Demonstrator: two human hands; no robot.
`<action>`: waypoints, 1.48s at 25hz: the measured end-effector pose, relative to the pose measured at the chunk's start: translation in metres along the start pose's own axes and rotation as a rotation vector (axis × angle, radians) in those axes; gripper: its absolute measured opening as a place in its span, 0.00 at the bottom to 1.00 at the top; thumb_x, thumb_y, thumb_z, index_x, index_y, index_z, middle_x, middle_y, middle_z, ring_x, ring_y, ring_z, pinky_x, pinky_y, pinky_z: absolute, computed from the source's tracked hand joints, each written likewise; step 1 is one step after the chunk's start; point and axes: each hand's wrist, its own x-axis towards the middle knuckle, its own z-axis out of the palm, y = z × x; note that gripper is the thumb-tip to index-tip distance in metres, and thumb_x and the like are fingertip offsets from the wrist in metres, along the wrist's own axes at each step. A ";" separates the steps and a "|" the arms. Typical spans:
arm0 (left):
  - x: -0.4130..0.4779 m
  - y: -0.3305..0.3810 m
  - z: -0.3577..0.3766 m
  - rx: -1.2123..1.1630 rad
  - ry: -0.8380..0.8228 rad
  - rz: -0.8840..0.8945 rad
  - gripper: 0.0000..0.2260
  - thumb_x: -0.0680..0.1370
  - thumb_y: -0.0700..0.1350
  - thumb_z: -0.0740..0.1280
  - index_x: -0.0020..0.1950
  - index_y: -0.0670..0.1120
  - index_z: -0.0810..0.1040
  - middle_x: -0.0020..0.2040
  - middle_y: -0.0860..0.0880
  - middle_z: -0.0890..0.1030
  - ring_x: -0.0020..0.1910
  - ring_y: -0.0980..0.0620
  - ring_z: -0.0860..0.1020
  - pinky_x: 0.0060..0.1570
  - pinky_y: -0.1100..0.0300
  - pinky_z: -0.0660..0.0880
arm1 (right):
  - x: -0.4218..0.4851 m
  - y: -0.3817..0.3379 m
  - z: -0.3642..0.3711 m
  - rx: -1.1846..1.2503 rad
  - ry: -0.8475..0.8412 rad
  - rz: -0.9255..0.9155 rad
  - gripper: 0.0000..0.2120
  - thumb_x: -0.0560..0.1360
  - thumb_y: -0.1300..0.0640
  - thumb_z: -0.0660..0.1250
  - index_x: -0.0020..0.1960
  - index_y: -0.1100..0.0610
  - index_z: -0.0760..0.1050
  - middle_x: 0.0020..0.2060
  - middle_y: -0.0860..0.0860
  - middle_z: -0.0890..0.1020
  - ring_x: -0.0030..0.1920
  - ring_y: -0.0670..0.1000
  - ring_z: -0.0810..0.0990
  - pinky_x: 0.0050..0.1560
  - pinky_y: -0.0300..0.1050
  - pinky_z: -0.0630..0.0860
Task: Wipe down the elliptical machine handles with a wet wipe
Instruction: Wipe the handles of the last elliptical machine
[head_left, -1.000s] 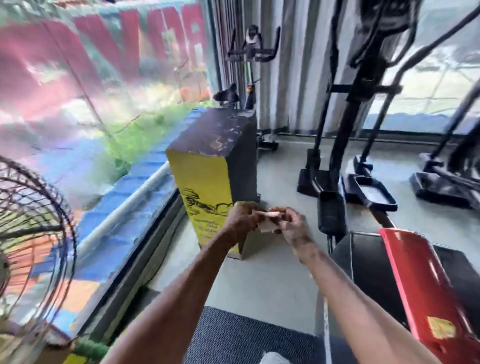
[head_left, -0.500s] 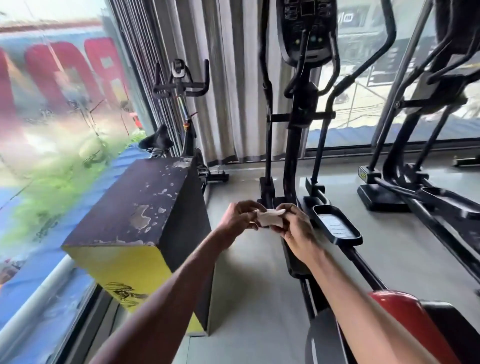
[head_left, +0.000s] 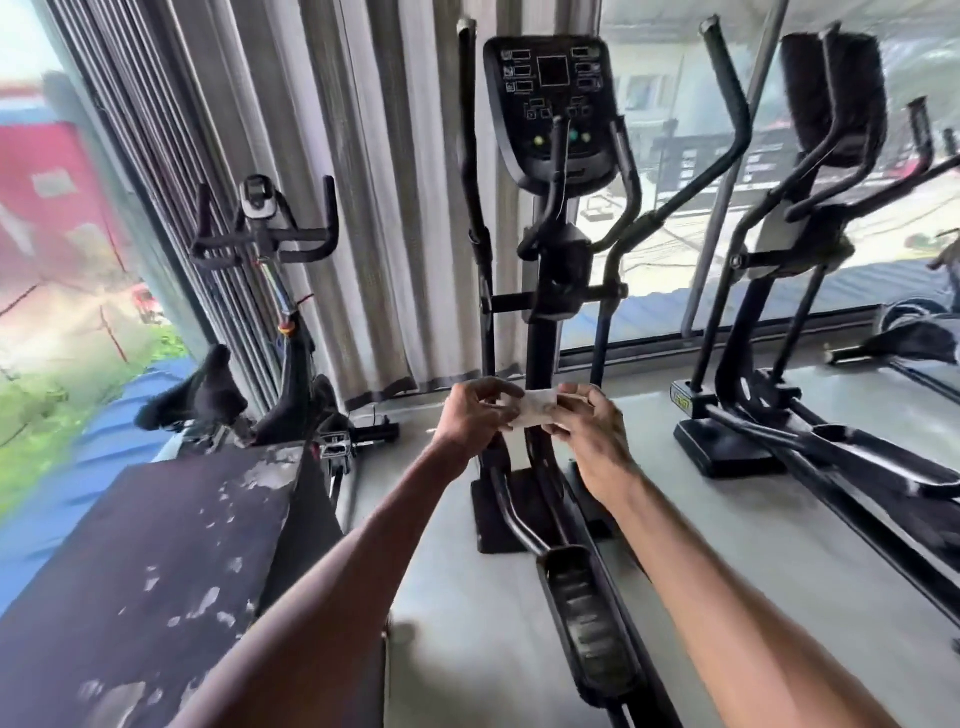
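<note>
1. Left hand and right hand were together, low in front of the mast of the elliptical machine.
2. Both pinched the wet wipe — left fingers on its left end, right thumb and fingers on its right end.
3. The wipe was small and pale, held out between the two hands above the floor. Couldn't tell whether it was folded.
4. Long left handle rose nearly straight, left of the console. Long right handle rose on the right side with a kink in it. Both sat well above the hands and well apart from the wipe.
5. Two short fixed grips curved down from under the console, also apart from the hands.
6. The machine's base stood near the far edge of the floor, just in front of the curtain. One pedal ran toward the near edge, between the two forearms.
7. Second elliptical stood to the right, along the far edge under the window.
8. Spin bike was at the far-left corner of the floor, beside the glass.
9. Dark box with a chipped, peeling top sat at the near-left — the left forearm passed over its right edge.
</note>
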 end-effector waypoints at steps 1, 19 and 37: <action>0.022 0.004 -0.003 0.015 0.009 0.018 0.12 0.74 0.27 0.73 0.51 0.42 0.84 0.49 0.39 0.85 0.40 0.49 0.81 0.39 0.61 0.82 | 0.019 -0.004 0.008 -0.011 0.043 -0.030 0.13 0.73 0.67 0.74 0.54 0.57 0.77 0.52 0.55 0.85 0.51 0.53 0.83 0.46 0.44 0.81; 0.394 0.029 0.049 0.136 0.096 0.203 0.10 0.76 0.33 0.70 0.53 0.43 0.86 0.50 0.46 0.88 0.45 0.55 0.85 0.54 0.53 0.84 | 0.383 -0.080 0.054 0.189 0.208 -0.014 0.10 0.74 0.68 0.72 0.55 0.69 0.80 0.40 0.59 0.85 0.37 0.52 0.85 0.38 0.41 0.82; 0.635 0.055 0.066 -0.079 0.089 0.202 0.11 0.81 0.45 0.67 0.64 0.47 0.80 0.52 0.54 0.83 0.53 0.55 0.82 0.53 0.63 0.77 | 0.622 -0.130 0.082 -0.345 0.715 -0.627 0.05 0.76 0.58 0.72 0.51 0.57 0.78 0.49 0.54 0.83 0.46 0.52 0.82 0.42 0.32 0.74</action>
